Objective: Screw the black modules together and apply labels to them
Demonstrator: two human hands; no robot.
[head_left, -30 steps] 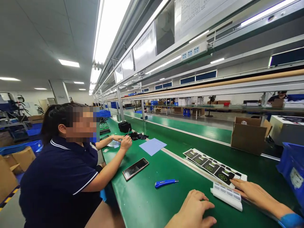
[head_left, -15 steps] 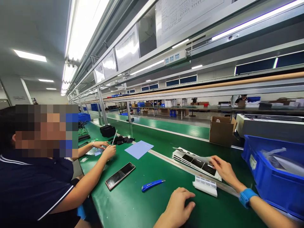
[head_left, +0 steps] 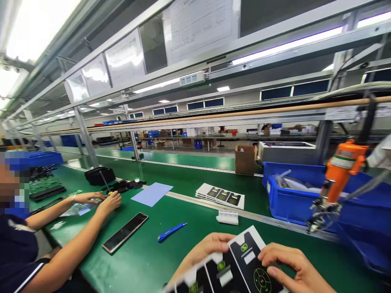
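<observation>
A sheet of black panel stickers (head_left: 235, 266) with green logos and ring-shaped key marks is held up near me, tilted. My left hand (head_left: 203, 250) grips its far edge, and my right hand (head_left: 293, 264) holds it by the right edge, thumb on the front. Part of the sheet runs out of the bottom of the view. Beyond it lies a stack of similar sheets (head_left: 221, 195) on the green bench. A small white roll of labels (head_left: 227, 217) rests between that stack and my hands. To the left is a blue utility knife (head_left: 172, 232).
A phone (head_left: 126, 232) and a pale blue sheet (head_left: 152, 193) lie at the left. There a co-worker's hands (head_left: 111, 202) handle a thin tool. At the right, an orange electric screwdriver (head_left: 345, 171) hangs before a blue bin (head_left: 284, 203). A cardboard box (head_left: 245, 160) stands behind.
My right hand has lifted a sheet off the stack and drawn it toward me. My left hand has taken hold of it too. The view has swung right.
</observation>
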